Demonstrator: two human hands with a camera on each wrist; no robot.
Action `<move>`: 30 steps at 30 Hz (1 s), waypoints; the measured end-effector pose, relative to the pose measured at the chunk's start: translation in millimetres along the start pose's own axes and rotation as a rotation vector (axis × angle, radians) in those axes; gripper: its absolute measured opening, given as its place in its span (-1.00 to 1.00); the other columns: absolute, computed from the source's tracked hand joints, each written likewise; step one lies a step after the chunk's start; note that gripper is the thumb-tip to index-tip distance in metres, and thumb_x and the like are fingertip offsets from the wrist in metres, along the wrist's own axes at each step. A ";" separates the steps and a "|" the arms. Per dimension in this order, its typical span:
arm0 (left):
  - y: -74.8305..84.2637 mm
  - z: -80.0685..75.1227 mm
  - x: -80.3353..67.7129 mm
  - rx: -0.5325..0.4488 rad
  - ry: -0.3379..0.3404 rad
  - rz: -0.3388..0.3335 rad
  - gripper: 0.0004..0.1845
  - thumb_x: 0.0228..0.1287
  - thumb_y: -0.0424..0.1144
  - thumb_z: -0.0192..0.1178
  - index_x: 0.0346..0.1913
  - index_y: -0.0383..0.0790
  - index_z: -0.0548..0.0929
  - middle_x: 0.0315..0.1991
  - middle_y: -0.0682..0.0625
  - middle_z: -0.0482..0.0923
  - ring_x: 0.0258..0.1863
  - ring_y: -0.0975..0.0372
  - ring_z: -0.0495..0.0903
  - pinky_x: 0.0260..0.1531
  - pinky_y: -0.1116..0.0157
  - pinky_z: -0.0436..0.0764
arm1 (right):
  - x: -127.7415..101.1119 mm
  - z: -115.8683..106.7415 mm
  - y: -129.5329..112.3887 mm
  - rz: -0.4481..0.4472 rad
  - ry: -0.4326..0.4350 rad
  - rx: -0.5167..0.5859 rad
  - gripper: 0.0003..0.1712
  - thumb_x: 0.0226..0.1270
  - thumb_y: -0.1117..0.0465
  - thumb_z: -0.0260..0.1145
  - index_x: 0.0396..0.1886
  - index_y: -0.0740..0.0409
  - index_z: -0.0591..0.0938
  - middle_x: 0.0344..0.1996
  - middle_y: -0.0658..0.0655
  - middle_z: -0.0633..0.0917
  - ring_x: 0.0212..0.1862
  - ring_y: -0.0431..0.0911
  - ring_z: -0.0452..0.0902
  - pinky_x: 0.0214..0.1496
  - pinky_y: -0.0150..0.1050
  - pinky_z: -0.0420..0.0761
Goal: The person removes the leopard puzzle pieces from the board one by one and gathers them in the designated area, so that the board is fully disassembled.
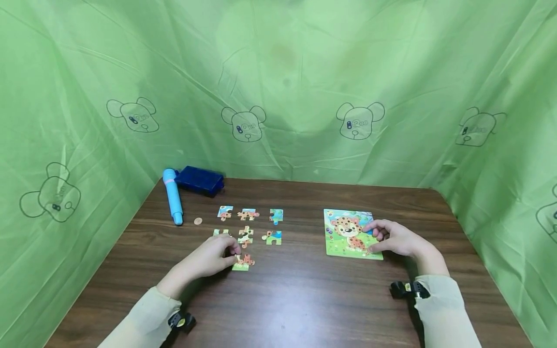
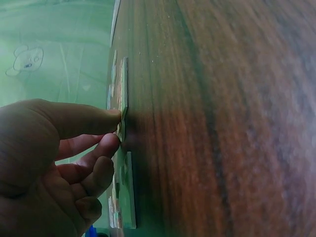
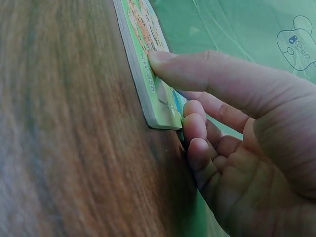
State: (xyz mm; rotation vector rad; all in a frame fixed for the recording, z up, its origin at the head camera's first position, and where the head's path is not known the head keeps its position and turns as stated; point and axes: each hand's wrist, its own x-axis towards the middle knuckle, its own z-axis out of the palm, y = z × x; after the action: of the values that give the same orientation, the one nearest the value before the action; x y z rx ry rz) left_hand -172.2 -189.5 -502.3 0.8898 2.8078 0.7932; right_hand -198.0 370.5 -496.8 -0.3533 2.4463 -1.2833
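Observation:
My left hand (image 1: pixel 213 255) is at the nearest loose jigsaw piece (image 1: pixel 241 266), green with spotted orange. Thumb and index finger pinch its left edge, low over the table in the left wrist view. Several other jigsaw pieces (image 1: pixel 273 237) lie spread in rows just beyond. On the right, a square puzzle board (image 1: pixel 337 247) with a cartoon leopard lies flat. My right hand (image 1: pixel 398 239) rests on its right side, thumb on the lower part and index finger near a blue patch. In the right wrist view, the remaining fingers curl loosely beside the board's edge.
A blue cylindrical microphone-like object (image 1: pixel 173 198) lies at the back left, next to a dark blue box (image 1: pixel 200 180). A small round disc (image 1: pixel 197 221) is close by. Green curtains (image 1: pixel 287 96) enclose the wooden table (image 1: pixel 304 299) at the back and sides.

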 end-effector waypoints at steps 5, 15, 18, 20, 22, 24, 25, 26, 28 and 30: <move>0.2 -2.8 0.1 -0.012 -0.014 -0.026 -0.86 0.31 -0.37 0.46 -0.17 -0.05 0.76 -0.28 0.19 0.64 -0.24 0.30 0.61 -0.16 0.23 0.63 | 0.2 0.1 -0.6 -0.004 -0.003 -0.001 -0.37 0.20 0.36 0.67 0.23 0.38 0.63 -0.17 0.15 0.53 -0.16 -0.08 0.42 -0.16 -0.34 0.51; 24.2 -9.8 18.4 -0.061 0.047 -0.005 -0.85 0.41 -0.24 0.47 -0.05 -0.13 0.73 -0.21 0.13 0.64 -0.25 0.21 0.60 -0.19 0.24 0.59 | 1.4 0.1 1.8 0.032 0.005 -0.004 -0.37 0.19 0.36 0.68 0.23 0.36 0.63 -0.16 0.17 0.52 -0.15 -0.08 0.41 -0.17 -0.34 0.50; 43.9 -5.0 34.4 -0.073 0.068 0.010 -0.79 0.41 -0.23 0.44 0.01 -0.17 0.72 -0.18 0.09 0.66 -0.23 0.18 0.62 -0.16 0.23 0.62 | 0.9 0.0 1.7 0.032 0.008 -0.004 -0.36 0.18 0.37 0.68 0.23 0.36 0.63 -0.16 0.17 0.52 -0.14 -0.07 0.40 -0.18 -0.33 0.50; 59.2 0.9 46.7 -0.075 0.082 0.030 -0.76 0.41 -0.22 0.42 0.04 -0.20 0.72 -0.15 0.05 0.69 -0.19 0.15 0.65 -0.10 0.19 0.64 | 0.6 -0.2 1.7 0.025 0.008 -0.011 -0.36 0.18 0.36 0.68 0.23 0.36 0.63 -0.16 0.18 0.52 -0.14 -0.07 0.41 -0.18 -0.33 0.51; 76.4 7.9 59.1 -0.083 0.087 0.045 -0.73 0.42 -0.23 0.41 0.09 -0.22 0.71 -0.11 -0.01 0.70 -0.12 0.11 0.68 -0.03 0.14 0.67 | 0.4 -0.5 2.3 0.017 0.005 -0.016 -0.37 0.19 0.36 0.68 0.23 0.36 0.64 -0.16 0.18 0.52 -0.14 -0.06 0.41 -0.18 -0.33 0.51; 94.1 16.7 71.7 -0.086 0.088 0.056 -0.71 0.44 -0.21 0.40 0.12 -0.22 0.70 -0.08 -0.02 0.71 -0.09 0.11 0.69 0.02 0.12 0.67 | 0.4 -0.5 3.3 0.015 0.006 -0.017 -0.38 0.20 0.37 0.68 0.23 0.36 0.64 -0.16 0.19 0.53 -0.14 -0.06 0.41 -0.18 -0.33 0.51; 102.8 22.4 78.4 -0.084 0.088 0.061 -0.70 0.44 -0.21 0.40 0.13 -0.21 0.70 -0.07 -0.02 0.70 -0.08 0.12 0.69 0.03 0.12 0.68 | 0.6 -0.7 3.9 0.013 0.005 -0.016 -0.38 0.20 0.37 0.68 0.23 0.36 0.65 -0.17 0.19 0.53 -0.15 -0.06 0.42 -0.18 -0.33 0.52; 111.7 28.3 84.8 -0.082 0.082 0.059 -0.69 0.44 -0.20 0.41 0.15 -0.20 0.70 -0.07 0.00 0.70 -0.07 0.15 0.68 0.04 0.14 0.68 | 0.7 -0.9 4.2 0.013 0.004 -0.012 -0.39 0.21 0.37 0.67 0.23 0.36 0.65 -0.17 0.18 0.53 -0.15 -0.07 0.42 -0.18 -0.32 0.52; 128.2 41.9 96.8 -0.084 0.067 0.059 -0.68 0.44 -0.18 0.42 0.16 -0.17 0.70 -0.07 0.04 0.68 -0.09 0.21 0.66 0.04 0.20 0.67 | 0.5 -1.0 4.7 0.014 0.001 0.000 -0.39 0.21 0.37 0.67 0.23 0.36 0.64 -0.17 0.18 0.52 -0.15 -0.06 0.41 -0.17 -0.32 0.51; 142.3 56.8 108.1 -0.069 0.056 0.064 -0.68 0.42 -0.16 0.42 0.15 -0.13 0.70 -0.10 0.12 0.65 -0.11 0.32 0.61 0.02 0.29 0.64 | 0.3 -1.1 4.3 0.014 -0.007 0.013 -0.39 0.22 0.37 0.67 0.24 0.37 0.64 -0.17 0.18 0.50 -0.15 -0.06 0.40 -0.17 -0.32 0.51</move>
State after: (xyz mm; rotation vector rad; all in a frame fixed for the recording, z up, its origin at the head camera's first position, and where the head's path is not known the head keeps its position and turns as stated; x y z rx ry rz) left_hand -175.2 -4.4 -472.1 0.9657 2.7929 0.9322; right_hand -199.0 373.6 -499.8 -0.3355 2.4289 -1.2897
